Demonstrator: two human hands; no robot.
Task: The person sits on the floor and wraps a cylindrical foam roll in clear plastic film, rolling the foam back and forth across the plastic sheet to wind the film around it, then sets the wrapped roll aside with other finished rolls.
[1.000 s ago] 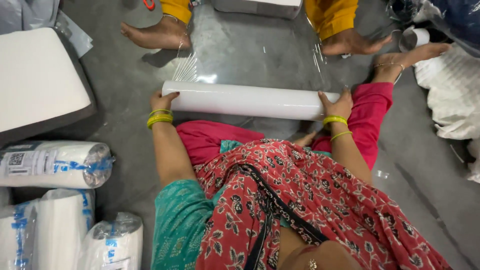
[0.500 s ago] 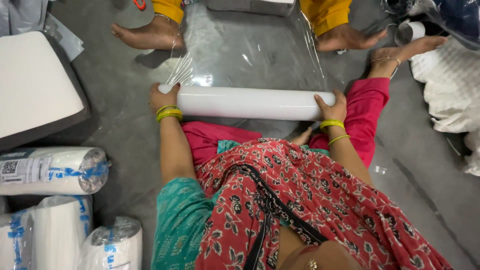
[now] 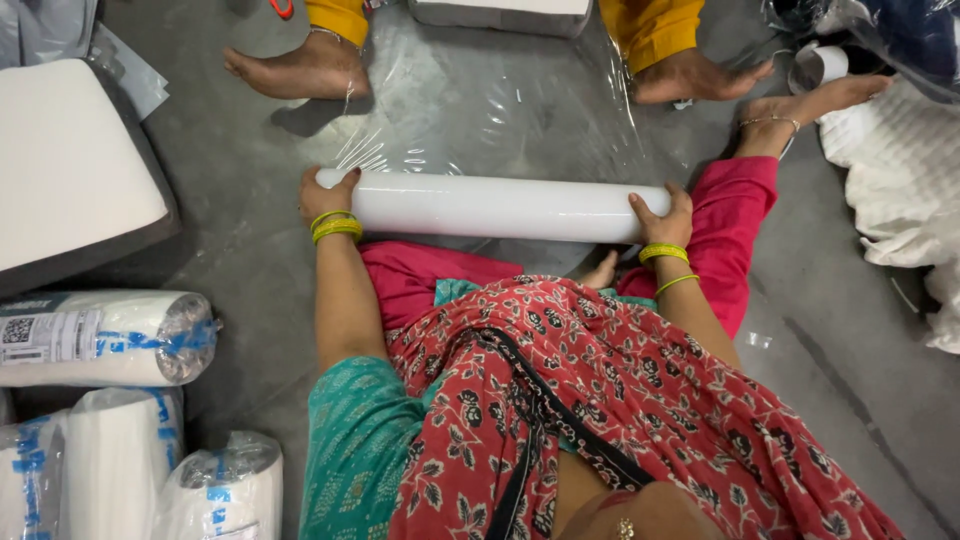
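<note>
A long white roll of clear stretch film point(image 3: 495, 207) lies crosswise on the grey floor in front of me. My left hand point(image 3: 325, 192) grips its left end and my right hand point(image 3: 662, 216) grips its right end. Both wrists wear yellow bangles. A sheet of clear film point(image 3: 480, 100) runs from the roll away from me toward a white block point(image 3: 500, 14) at the top edge. My legs in pink trousers are folded under the roll.
Another person's two bare feet point(image 3: 300, 68) point(image 3: 690, 75) stand on the far side of the film. A white cushion point(image 3: 70, 170) lies at the left. Several wrapped white rolls point(image 3: 100, 335) lie at the lower left. White padded fabric point(image 3: 905, 180) lies at the right.
The roll and both my hands have moved a little toward me, and the stretch of film between the roll and the white block is longer.
</note>
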